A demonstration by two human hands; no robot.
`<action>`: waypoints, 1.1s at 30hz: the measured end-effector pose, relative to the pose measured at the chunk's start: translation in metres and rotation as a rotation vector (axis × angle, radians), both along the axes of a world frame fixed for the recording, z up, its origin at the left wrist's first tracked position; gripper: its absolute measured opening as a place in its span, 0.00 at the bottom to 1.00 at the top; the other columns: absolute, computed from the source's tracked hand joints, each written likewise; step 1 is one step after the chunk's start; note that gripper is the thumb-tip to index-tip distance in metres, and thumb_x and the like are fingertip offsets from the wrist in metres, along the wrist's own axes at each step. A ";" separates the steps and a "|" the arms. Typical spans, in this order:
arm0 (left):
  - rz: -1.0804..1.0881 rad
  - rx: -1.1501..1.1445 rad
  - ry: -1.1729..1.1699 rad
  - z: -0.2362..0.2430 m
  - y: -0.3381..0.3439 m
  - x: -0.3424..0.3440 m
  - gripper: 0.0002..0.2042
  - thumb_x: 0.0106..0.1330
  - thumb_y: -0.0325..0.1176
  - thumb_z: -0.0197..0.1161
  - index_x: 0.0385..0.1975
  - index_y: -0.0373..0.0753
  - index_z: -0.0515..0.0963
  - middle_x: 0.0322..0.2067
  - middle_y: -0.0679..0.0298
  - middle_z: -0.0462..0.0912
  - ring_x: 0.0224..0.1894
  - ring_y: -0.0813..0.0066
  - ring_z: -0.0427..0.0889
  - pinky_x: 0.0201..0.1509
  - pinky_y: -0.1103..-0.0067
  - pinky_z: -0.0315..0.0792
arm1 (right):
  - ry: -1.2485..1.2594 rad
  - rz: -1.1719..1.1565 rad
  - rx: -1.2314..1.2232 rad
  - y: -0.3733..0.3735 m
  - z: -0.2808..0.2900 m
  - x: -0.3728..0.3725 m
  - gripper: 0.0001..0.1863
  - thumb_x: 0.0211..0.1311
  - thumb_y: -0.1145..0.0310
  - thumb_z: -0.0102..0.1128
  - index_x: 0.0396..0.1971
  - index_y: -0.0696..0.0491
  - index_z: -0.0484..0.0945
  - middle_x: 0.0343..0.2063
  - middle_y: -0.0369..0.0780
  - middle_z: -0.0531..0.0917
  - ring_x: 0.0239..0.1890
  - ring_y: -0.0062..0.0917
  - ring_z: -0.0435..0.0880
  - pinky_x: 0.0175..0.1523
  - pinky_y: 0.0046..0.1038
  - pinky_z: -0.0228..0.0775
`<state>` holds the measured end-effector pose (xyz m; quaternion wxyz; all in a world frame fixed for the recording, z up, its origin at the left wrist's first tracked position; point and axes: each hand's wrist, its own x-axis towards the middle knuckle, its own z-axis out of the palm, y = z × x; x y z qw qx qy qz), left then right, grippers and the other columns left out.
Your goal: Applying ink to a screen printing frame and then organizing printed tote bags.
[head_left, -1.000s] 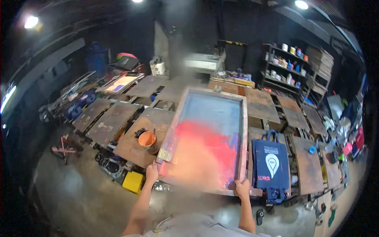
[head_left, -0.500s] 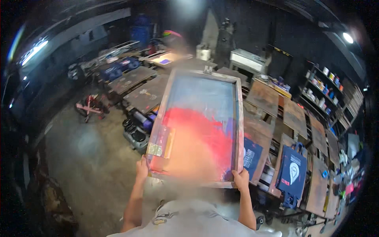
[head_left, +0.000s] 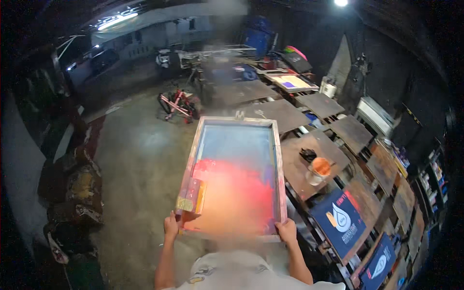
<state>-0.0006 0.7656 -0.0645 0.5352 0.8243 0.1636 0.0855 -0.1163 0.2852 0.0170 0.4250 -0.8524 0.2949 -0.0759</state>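
Note:
Both my hands carry a wooden-framed printing screen (head_left: 280, 169) in front of my body. Its mesh is blue-grey at the far end, with red and orange ink smeared over the near half. My left hand (head_left: 170, 227) grips the near left corner. My right hand (head_left: 286, 231) is closed round the near right corner, thumb on top. Inside the left rail rests a squeegee (head_left: 195, 195) with an ink-stained wooden handle and a piece of tape at its near end. A small metal clamp or hinge (head_left: 239, 115) sits at the frame's far edge.
On the right, rows of brown printing boards hold dark blue printed fabric pieces (head_left: 338, 223) and a tub of orange ink (head_left: 319, 170) beside a black crumpled thing (head_left: 307, 154). Ahead stands a pink-red metal frame (head_left: 178, 104) on the concrete floor (head_left: 137, 193). Worn furniture (head_left: 82, 186) lines the left.
My view has swung left, so the boards and blue fabric sit differently and the orange ink tub shows. The screen stays in both hands and appears tilted differently.

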 end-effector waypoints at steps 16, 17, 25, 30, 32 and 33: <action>0.289 0.147 0.137 0.022 0.083 0.079 0.31 0.74 0.52 0.44 0.24 0.23 0.74 0.18 0.42 0.73 0.22 0.51 0.73 0.30 0.59 0.64 | 0.025 0.272 0.010 0.085 0.006 0.213 0.22 0.44 0.58 0.68 0.30 0.64 0.82 0.25 0.51 0.85 0.31 0.39 0.86 0.39 0.36 0.76; 0.295 0.149 0.078 0.030 0.083 0.097 0.31 0.74 0.52 0.44 0.25 0.24 0.74 0.19 0.41 0.74 0.23 0.49 0.74 0.31 0.59 0.65 | -0.011 0.263 -0.001 0.085 -0.003 0.235 0.21 0.44 0.58 0.68 0.30 0.63 0.82 0.25 0.51 0.85 0.31 0.39 0.86 0.39 0.36 0.76; 0.350 0.119 -0.026 0.020 0.110 0.218 0.32 0.74 0.53 0.44 0.24 0.24 0.74 0.20 0.40 0.75 0.25 0.49 0.77 0.33 0.59 0.66 | -0.101 0.264 -0.018 0.102 -0.021 0.370 0.21 0.44 0.60 0.68 0.32 0.64 0.82 0.27 0.51 0.85 0.32 0.37 0.87 0.40 0.35 0.76; 0.364 0.123 -0.062 0.029 0.107 0.263 0.31 0.75 0.51 0.45 0.22 0.24 0.72 0.17 0.47 0.72 0.21 0.60 0.71 0.30 0.63 0.65 | -0.112 0.299 0.052 0.119 -0.004 0.431 0.19 0.44 0.62 0.68 0.31 0.63 0.82 0.26 0.50 0.85 0.31 0.36 0.86 0.39 0.34 0.76; 0.392 0.099 -0.045 0.034 0.104 0.280 0.31 0.75 0.51 0.45 0.22 0.24 0.72 0.16 0.46 0.71 0.21 0.59 0.71 0.30 0.63 0.64 | -0.074 0.320 0.117 0.128 0.012 0.452 0.17 0.45 0.63 0.68 0.29 0.63 0.81 0.24 0.49 0.85 0.29 0.34 0.86 0.37 0.34 0.76; 0.400 0.093 -0.038 0.033 0.110 0.288 0.31 0.75 0.51 0.45 0.22 0.24 0.72 0.16 0.46 0.71 0.21 0.59 0.71 0.30 0.63 0.64 | -0.071 0.328 0.139 0.134 0.018 0.462 0.17 0.45 0.64 0.68 0.28 0.63 0.81 0.24 0.48 0.85 0.28 0.34 0.86 0.37 0.34 0.76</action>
